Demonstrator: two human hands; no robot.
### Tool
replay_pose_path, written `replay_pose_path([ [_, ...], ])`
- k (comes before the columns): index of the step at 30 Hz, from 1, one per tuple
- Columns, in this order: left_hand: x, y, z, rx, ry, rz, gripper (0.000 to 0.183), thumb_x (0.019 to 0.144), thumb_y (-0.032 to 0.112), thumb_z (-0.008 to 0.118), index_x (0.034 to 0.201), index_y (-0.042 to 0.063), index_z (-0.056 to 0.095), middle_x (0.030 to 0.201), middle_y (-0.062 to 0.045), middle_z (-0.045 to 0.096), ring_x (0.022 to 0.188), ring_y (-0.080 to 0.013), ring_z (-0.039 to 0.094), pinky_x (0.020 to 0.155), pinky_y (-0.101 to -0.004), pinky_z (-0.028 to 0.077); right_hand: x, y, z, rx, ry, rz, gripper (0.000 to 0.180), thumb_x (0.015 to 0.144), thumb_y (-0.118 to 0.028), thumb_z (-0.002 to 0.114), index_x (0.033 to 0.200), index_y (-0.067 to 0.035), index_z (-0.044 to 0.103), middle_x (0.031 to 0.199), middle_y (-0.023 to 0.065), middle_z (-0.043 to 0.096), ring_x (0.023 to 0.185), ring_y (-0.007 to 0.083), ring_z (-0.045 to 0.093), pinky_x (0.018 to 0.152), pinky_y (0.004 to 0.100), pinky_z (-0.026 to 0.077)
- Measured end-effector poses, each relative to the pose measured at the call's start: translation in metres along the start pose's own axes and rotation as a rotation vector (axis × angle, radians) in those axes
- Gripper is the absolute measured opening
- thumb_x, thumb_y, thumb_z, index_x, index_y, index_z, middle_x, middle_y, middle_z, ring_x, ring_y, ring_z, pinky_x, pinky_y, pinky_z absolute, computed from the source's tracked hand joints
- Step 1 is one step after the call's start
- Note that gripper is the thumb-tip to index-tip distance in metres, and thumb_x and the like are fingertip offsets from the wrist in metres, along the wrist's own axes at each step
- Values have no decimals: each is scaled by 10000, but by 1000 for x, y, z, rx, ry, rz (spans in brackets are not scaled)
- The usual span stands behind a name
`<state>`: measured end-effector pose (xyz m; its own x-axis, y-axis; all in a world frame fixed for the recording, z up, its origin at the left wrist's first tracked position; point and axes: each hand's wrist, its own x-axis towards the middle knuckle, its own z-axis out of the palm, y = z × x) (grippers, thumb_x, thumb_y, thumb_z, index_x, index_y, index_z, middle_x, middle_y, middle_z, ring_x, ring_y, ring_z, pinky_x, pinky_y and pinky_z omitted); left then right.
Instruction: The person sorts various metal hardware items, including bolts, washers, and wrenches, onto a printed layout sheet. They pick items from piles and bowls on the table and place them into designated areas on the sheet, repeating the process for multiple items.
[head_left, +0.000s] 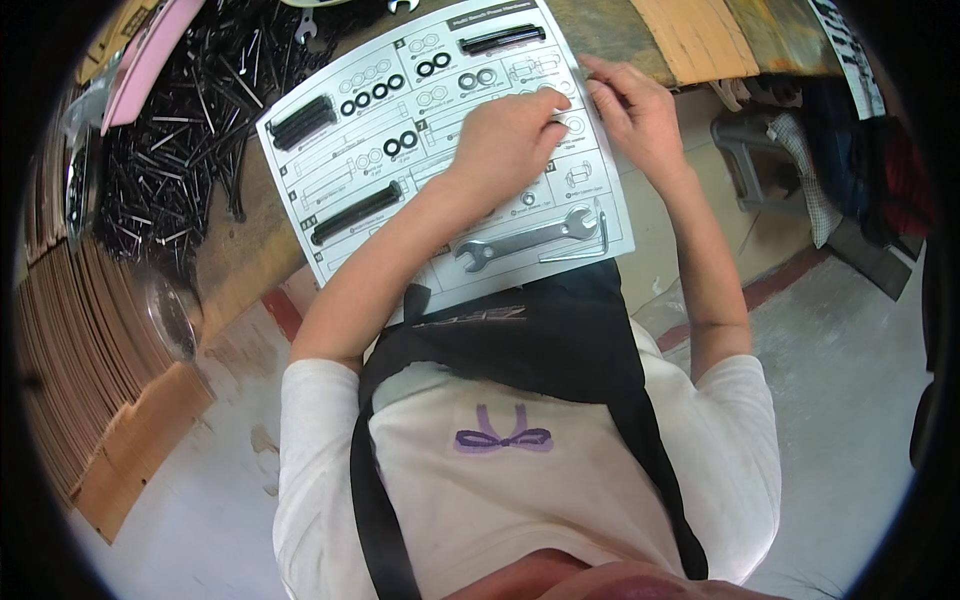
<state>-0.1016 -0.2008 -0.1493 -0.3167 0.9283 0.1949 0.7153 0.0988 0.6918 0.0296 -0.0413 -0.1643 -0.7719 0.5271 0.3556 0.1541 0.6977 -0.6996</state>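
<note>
A white printed hardware card (465, 169) with line drawings lies before me, its near edge past the bench and over my apron. My left hand (506, 142) reaches across it, thumb and forefinger at its right part; whether they pinch a small part is hidden. Beside the card's right edge is my right hand (637, 112), fingers curled; I cannot tell if it grips the edge. On the card are black bolts (302, 124), more black bolts (502, 40), a long black bolt bundle (356, 214), black washers (373, 94), an open-end wrench (526, 238) and a hex key (574, 256).
Heaped loose black bolts (169, 142) cover the bench on the left, beside a pink tray (146, 64). Stacked cardboard sheets (90, 322) stand at far left. A cardboard piece (694, 37) lies at the back right. A grey stool (739, 154) stands right of the bench.
</note>
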Motion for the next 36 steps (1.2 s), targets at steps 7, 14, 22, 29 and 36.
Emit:
replay_pose_path([
  [7,-15,-8,-39,61,182,-26,248,911,303,715,1020,80,716,936,-86,714,819,-237,687,707,-376,535,-7,22,10,176,116,216,179,950,-91,646,1073,-15,750,826,78,703,730,115,637,694,261,514],
  [14,-216,-152,-319,803,714,-719,349,955,370,635,1134,95,752,1086,-170,741,995,-290,723,874,-397,549,-4,22,16,287,149,375,206,976,-143,655,1120,-43,762,691,-30,608,605,30,524,571,212,445],
  [22,-463,-281,-435,603,217,-1429,301,878,261,690,1091,57,748,875,-158,750,776,-279,724,696,-403,561,-3,28,23,253,200,422,214,991,-167,675,1131,-29,759,777,-35,632,640,30,494,584,198,422],
  [29,-465,-291,-437,350,411,-1393,235,872,195,718,1040,39,771,789,-46,720,655,-135,654,581,-289,512,-5,27,21,176,241,389,216,966,-174,670,1094,-28,765,766,-3,681,696,35,549,656,230,483],
  [36,-344,-207,-412,533,816,-846,242,869,206,791,1016,15,770,970,-74,769,895,-150,696,837,-304,538,-2,22,26,269,276,412,214,945,-162,674,1083,-26,766,807,29,727,721,56,605,689,232,503],
])
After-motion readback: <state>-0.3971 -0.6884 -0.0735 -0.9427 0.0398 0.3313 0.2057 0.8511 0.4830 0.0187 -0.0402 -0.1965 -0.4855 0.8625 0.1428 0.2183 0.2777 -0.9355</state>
